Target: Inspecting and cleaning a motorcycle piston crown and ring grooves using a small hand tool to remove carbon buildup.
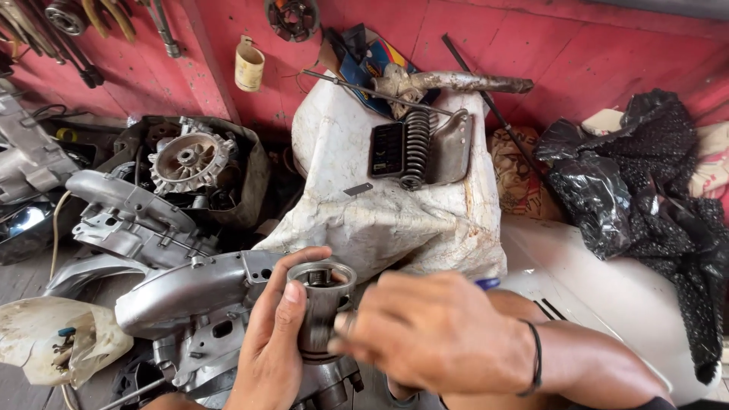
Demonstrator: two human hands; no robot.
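Right hand [440, 334] blurred, grip unclear, left hand [273, 349] clasping metal cylinder [323, 304], base hidden.

Red plank wall [607, 53] hung with tools [45, 30], daylight across it.

This is a small engine repair workshop. Greasy hand tools [68, 34] hang on a red-painted wall [592, 53], bare grey metal engine casings [133, 209] lie in a heap on the left, and a coiled steel spring [414, 148] rests on a dirty white sack [395, 220].
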